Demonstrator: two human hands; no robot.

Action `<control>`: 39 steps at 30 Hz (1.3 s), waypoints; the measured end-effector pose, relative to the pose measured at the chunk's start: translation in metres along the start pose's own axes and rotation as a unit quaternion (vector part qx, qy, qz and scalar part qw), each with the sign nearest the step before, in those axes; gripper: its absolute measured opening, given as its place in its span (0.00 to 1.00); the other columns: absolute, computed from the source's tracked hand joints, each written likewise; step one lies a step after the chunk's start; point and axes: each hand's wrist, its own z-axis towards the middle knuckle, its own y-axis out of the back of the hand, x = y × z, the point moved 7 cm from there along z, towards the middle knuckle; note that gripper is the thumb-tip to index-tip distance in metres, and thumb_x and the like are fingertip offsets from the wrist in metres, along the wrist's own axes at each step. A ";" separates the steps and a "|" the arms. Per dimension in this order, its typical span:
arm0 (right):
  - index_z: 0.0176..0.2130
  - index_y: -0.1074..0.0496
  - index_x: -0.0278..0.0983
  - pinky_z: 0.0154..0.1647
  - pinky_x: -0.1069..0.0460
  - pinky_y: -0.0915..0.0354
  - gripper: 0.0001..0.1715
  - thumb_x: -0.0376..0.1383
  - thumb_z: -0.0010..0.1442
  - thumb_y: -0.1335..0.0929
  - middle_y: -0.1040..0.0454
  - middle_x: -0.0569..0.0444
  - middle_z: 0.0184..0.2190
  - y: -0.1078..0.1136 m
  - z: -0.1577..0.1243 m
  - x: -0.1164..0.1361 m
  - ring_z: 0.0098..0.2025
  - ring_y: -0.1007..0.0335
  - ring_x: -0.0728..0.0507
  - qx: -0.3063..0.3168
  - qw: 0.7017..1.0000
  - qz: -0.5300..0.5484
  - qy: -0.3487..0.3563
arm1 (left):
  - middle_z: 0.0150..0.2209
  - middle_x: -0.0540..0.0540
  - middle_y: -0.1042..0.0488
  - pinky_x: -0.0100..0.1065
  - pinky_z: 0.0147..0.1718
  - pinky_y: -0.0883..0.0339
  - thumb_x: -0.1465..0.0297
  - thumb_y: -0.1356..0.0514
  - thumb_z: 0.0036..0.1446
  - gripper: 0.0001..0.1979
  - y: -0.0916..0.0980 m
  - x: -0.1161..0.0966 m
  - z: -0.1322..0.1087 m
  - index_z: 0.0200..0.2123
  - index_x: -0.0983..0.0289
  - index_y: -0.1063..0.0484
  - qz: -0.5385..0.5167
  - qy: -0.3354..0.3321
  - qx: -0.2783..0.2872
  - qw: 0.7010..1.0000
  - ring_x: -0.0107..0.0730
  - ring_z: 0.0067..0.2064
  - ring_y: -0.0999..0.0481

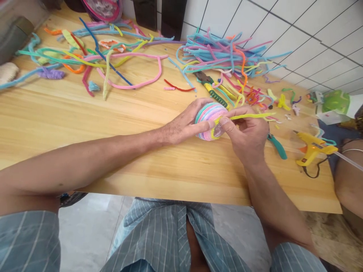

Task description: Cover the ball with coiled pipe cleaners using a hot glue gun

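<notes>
A round object wrapped in rings of pastel pipe cleaners, teal, blue, lilac and pink, is held above the table's middle. My left hand is closed around its left side, thumb pressing on its near face. With thumb and fingers pinched, my right hand grips a yellow pipe cleaner at the object's right side. One part of that yellow strand lies along the object's edge, and its free end sticks out to the right. A clear, shiny patch shows between the thumbs. Yellow-and-green pliers lie just behind the object.
Loose pipe cleaners spread over the back left, with a large pile against the tiled wall. A teal-handled tool and a yellow glue gun with its cord lie right. Another person's arm is at the right edge.
</notes>
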 end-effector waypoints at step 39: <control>0.38 0.18 0.47 0.32 0.45 0.27 0.12 0.50 0.66 0.20 0.20 0.55 0.33 -0.001 0.000 -0.001 0.32 0.25 0.43 -0.011 1.000 0.000 0.008 | 0.70 0.60 0.25 0.54 0.77 0.32 0.36 0.43 0.72 0.36 0.002 0.002 0.003 0.67 0.56 0.30 -0.041 -0.002 -0.005 0.999 0.57 0.74 0.26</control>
